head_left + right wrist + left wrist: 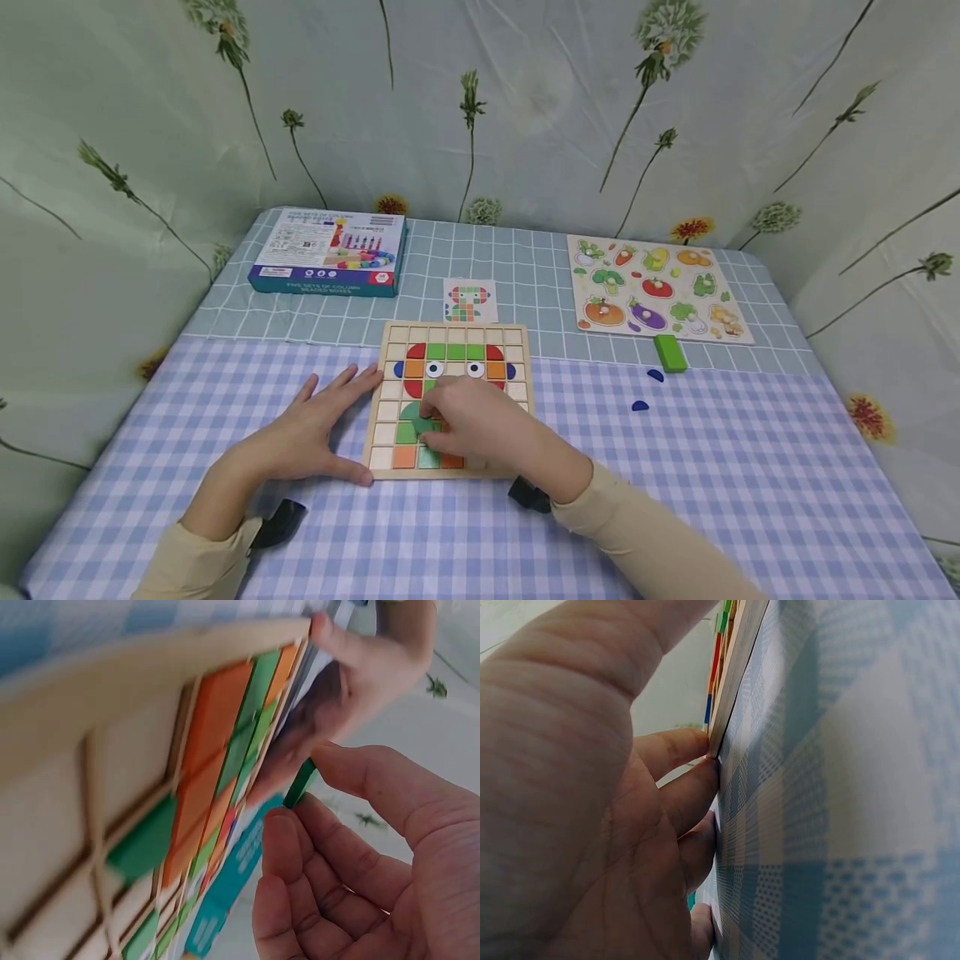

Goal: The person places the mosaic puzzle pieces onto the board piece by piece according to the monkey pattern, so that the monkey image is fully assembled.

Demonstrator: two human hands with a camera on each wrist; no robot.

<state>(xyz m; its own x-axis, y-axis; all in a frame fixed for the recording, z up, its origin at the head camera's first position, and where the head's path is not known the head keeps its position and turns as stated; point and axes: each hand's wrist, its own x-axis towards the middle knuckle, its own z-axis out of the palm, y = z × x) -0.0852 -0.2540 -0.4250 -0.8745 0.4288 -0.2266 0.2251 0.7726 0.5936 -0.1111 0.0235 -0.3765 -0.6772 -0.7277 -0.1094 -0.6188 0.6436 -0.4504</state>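
A wooden grid board (pixel 380 433) with coloured tiles set in its squares lies on the checked cloth. Between thumb and forefinger my right hand (pixel 480 417) pinches a small dark green tile (pixel 301 782), held just above the lower left of the grid. That hand hides part of the middle and right squares. My left hand (pixel 307 429) is spread at the board's left side, its thumb by the lower left corner and its fingertips touching the upper left edge. Orange tiles (pixel 214 720) and green tiles fill several lower squares.
Behind the board lies a pattern card (pixel 470 302). A boxed toy set (pixel 327 252) sits at the back left, a vegetable puzzle board (pixel 630 277) at the back right. In front of that puzzle are a green block (pixel 671 353) and two dark blue half-round pieces (pixel 640 406).
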